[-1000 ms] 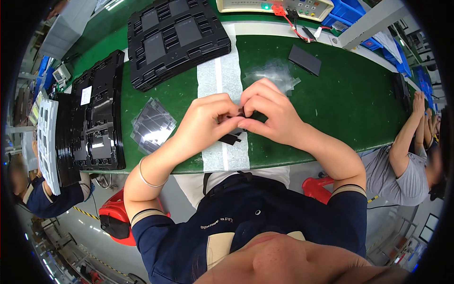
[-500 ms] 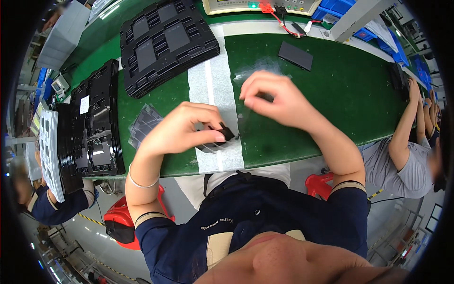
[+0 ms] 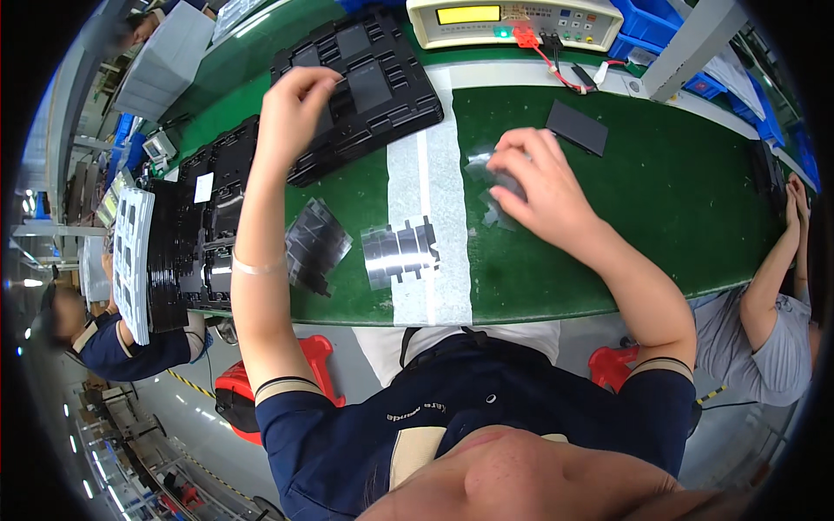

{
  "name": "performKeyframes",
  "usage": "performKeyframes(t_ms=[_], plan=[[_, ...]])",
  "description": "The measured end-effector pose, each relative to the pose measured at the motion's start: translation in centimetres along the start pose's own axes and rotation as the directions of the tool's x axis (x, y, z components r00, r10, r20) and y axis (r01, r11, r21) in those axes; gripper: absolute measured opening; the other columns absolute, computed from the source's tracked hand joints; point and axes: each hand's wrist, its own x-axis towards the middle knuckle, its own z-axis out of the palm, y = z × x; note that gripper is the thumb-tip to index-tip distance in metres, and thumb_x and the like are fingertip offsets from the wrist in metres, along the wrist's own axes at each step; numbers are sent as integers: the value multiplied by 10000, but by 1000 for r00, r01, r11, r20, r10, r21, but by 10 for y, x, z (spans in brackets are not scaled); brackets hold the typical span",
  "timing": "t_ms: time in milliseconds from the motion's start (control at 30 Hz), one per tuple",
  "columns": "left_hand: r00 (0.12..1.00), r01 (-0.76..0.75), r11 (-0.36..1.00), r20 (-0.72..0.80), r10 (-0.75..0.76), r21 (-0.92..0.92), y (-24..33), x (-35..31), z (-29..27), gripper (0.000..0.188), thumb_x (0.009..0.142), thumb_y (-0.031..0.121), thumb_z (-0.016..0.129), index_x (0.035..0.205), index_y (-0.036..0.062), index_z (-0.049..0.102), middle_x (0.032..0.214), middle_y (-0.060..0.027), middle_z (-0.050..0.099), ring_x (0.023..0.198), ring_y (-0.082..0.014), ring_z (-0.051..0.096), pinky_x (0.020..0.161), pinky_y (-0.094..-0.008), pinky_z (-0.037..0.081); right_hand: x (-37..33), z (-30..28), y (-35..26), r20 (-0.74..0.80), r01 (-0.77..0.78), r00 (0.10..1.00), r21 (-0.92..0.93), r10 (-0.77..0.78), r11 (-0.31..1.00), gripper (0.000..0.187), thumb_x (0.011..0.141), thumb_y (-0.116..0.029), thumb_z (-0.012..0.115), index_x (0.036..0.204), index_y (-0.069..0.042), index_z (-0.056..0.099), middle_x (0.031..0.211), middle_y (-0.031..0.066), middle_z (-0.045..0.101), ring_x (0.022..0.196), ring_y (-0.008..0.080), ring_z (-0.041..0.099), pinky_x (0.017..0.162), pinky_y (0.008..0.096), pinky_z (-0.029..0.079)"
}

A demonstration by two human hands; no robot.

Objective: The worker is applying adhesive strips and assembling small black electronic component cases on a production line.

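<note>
My left hand (image 3: 297,108) is over a stack of black moulded trays (image 3: 413,117), its thumb and fingers pinched together; whatever may be between them is hidden. Flat dark grey rectangular packs (image 3: 369,87) lie in the top tray's pockets. To the right, my right hand (image 3: 547,187) has bent fingers and thumb around crumpled clear plastic film (image 3: 497,214) on the green tabletop. Nearer to me, a sheet of shiny strips with black tabs (image 3: 400,250) lies partly on the white band. Left of it sits a pile of similar dark strips (image 3: 317,243).
A dark flat pack (image 3: 578,128) lies at the right rear. Behind it stands a cream meter (image 3: 512,24) with red and black leads. More black trays (image 3: 213,217) and white trays (image 3: 132,260) stand at the left. Co-workers sit on both sides.
My left hand has moved away from the black-tabbed strips, up to the tray stack. The strips now lie uncovered. My right hand has lowered onto the clear film, and the view has shifted slightly.
</note>
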Motion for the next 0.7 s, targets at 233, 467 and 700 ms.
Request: performKeyframes(t_ms=[233,467,700], plan=[[954,297,842,-174,-243,451,-154,88,7,220,874,235,514,1005,187,684,1064,-131,600,984,-306,578,853,-428,456,-6,5,-12,63,76,995,87,-81,993,283,645,-77,703,883,-59,550,1023,99,487,955,291,481,821,383,421],[855,488,725,-99,-509,486,-200,122,17,263,885,361,481,1057,267,657,1194,-126,544,1132,-407,455,935,-526,372,-8,2,-17,84,103,990,102,-112,989,291,662,-88,709,908,-54,557,1046,82,480,972,278,479,819,373,433],[920,376,906,-37,-389,-195,-158,110,6,70,879,105,567,920,59,600,776,20,566,739,-78,503,684,-226,393,-8,4,-14,124,120,983,102,-132,988,296,655,-87,713,906,-62,557,1052,73,487,973,266,484,817,365,435]])
